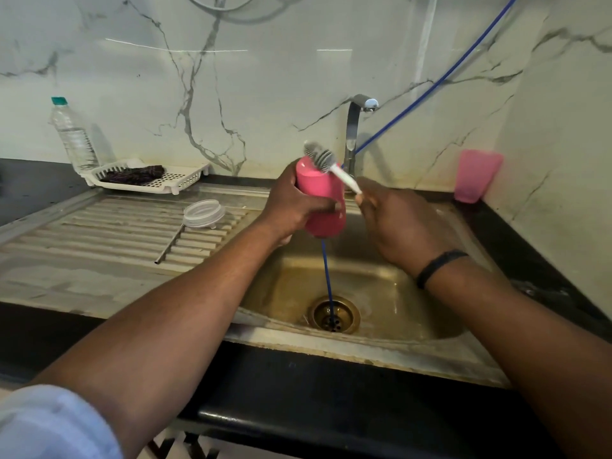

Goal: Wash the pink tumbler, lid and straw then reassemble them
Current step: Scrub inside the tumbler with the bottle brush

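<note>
My left hand grips the pink tumbler above the sink basin, its flat end turned upward. My right hand holds the white handle of a bottle brush, and the grey bristles lie against the tumbler's upper end. The clear lid rests on the ribbed drainboard to the left. A thin metal straw lies on the drainboard just in front of the lid.
The steel sink has a drain with a blue hose running into it from the wall. The tap stands behind the tumbler. A pink cup sits at the right corner; a water bottle and a white tray stand at the left.
</note>
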